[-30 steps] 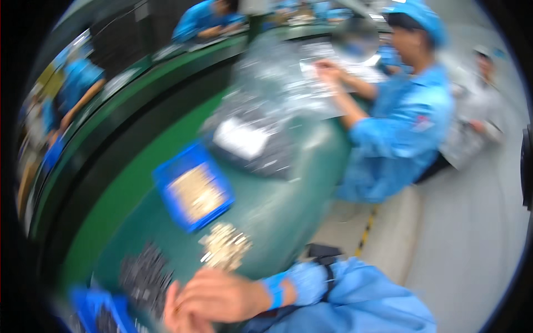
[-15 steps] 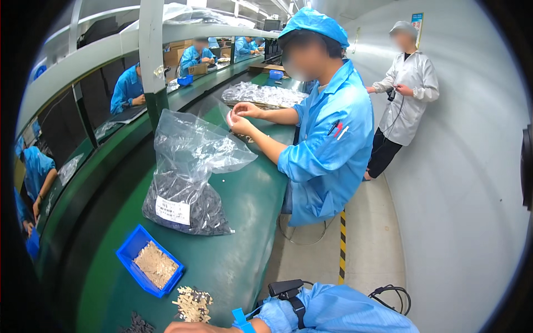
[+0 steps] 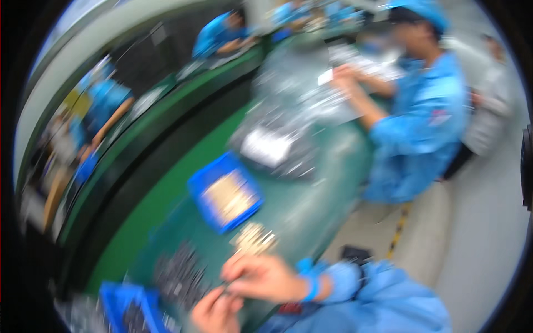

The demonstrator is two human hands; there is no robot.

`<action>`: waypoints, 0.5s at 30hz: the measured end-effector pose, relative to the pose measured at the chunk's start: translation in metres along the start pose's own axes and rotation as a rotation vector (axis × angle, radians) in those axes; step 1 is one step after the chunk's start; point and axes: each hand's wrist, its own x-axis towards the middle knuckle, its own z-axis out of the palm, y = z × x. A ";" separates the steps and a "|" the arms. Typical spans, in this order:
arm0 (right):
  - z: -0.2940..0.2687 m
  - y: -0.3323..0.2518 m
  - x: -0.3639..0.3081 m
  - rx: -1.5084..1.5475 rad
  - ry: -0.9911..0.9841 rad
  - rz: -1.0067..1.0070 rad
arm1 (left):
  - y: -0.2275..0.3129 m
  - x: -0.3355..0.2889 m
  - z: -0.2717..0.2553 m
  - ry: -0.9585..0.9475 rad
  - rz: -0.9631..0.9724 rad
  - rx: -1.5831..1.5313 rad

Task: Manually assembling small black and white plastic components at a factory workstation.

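Slippage is our worry: our left hand point(image 3: 216, 312) and right hand point(image 3: 265, 278) pinch what looks like a small dark piece point(image 3: 225, 285) between them, and a loose hold could lose it in the dark pile point(image 3: 179, 275) just beyond our left.

A factory workshop: blue-smocked workers point(image 3: 419, 125) line green workbenches point(image 3: 311, 208).

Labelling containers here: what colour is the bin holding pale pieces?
Blue; the bin shows best in the head view.
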 end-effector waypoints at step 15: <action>0.003 0.001 0.001 0.360 -0.037 0.398 | 0.014 -0.003 0.013 -0.027 0.096 0.021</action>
